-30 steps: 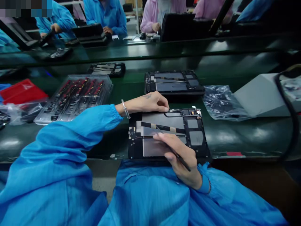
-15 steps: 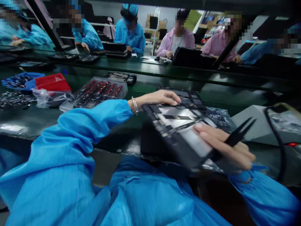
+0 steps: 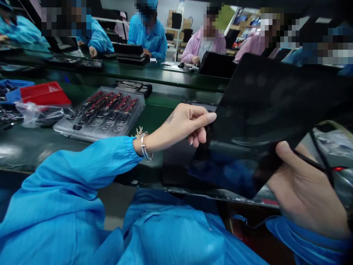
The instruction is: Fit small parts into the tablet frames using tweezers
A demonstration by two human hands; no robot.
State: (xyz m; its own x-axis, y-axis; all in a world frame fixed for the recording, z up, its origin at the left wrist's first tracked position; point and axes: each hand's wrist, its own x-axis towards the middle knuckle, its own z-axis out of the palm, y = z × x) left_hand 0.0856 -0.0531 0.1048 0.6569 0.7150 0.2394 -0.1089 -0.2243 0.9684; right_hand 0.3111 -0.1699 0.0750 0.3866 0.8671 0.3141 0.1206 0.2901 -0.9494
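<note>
A tablet (image 3: 264,106) is tilted up before me, its glossy black screen side showing and its inner side turned away. My right hand (image 3: 306,187) grips its lower right edge, thumb on the screen face and fingers mostly hidden behind. Part of a thin dark tool (image 3: 310,161) shows by that hand; its tips are hidden. At the tablet's left edge, my left hand (image 3: 190,125) is closed in a pinch, thumb tip on the corner area and the other fingers curled. Beneath lies a dark flat panel (image 3: 176,165) on the bench, partly covered.
Left of my hands sits a clear plastic tray (image 3: 102,114) of small parts. Beyond it are a red bin (image 3: 45,94), a blue bin (image 3: 13,94) and a plastic bag (image 3: 35,114). A black cable (image 3: 321,147) hangs at the right. Co-workers sit across the bench.
The tablet has been lifted and turned over, from its open inner side to its black screen. The tweezers seen in my right hand are now mostly hidden. My left hand has closed at the edge.
</note>
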